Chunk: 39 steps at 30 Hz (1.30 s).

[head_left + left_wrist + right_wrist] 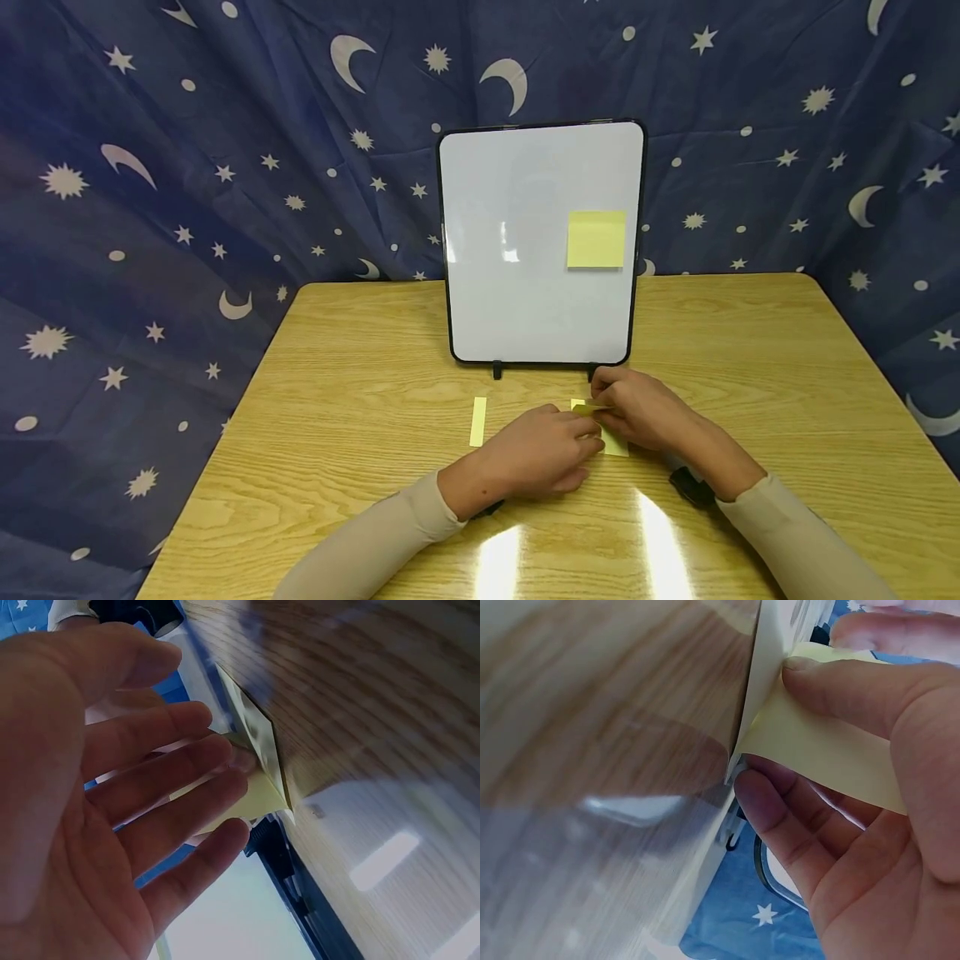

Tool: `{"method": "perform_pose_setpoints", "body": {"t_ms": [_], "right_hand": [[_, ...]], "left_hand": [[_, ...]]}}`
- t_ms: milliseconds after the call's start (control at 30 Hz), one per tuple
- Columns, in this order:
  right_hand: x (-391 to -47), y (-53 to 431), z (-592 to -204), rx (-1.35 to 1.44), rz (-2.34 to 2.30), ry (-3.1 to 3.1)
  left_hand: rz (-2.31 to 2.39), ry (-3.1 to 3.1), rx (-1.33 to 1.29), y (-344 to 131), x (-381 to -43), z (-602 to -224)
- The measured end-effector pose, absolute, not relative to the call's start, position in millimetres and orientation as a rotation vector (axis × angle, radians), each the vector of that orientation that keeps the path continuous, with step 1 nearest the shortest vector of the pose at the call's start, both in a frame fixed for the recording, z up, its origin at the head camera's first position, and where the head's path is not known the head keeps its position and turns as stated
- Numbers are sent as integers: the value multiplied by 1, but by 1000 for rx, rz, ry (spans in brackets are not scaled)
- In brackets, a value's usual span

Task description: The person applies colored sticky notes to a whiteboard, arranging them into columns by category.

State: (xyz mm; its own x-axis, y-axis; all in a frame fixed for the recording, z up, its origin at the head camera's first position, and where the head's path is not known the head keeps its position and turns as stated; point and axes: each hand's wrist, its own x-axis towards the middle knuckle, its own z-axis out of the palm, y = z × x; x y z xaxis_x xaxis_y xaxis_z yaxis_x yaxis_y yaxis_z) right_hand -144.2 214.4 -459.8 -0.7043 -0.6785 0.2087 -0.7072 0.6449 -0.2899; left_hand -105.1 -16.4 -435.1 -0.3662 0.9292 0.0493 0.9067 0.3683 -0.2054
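Between the thumb and fingers of the right hand (637, 408): one yellow sheet (832, 742), pinched, curved up from a yellow pad (616, 444) just under the fingertips. Presumably light, limp, easily creased, perhaps tacky where joined; best held by its free edge, thumb flat. Beside those fingers: left hand (543, 450), fingers extended, slightly parted, gripping nothing; whether touching paper, cannot tell.

The head view faces forward and down over the tabletop (360, 358); close, tilted wrist views apparently share one yellow sheet (817, 742).
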Motion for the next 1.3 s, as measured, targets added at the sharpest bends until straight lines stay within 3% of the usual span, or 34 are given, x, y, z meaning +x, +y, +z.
{"method": "perform_pose_setpoints", "body": {"t_ms": [1300], "right_hand": [[-145, 209, -462, 1159, 414, -2740]], "left_hand": [[151, -2666, -1695, -17, -111, -447]]}}
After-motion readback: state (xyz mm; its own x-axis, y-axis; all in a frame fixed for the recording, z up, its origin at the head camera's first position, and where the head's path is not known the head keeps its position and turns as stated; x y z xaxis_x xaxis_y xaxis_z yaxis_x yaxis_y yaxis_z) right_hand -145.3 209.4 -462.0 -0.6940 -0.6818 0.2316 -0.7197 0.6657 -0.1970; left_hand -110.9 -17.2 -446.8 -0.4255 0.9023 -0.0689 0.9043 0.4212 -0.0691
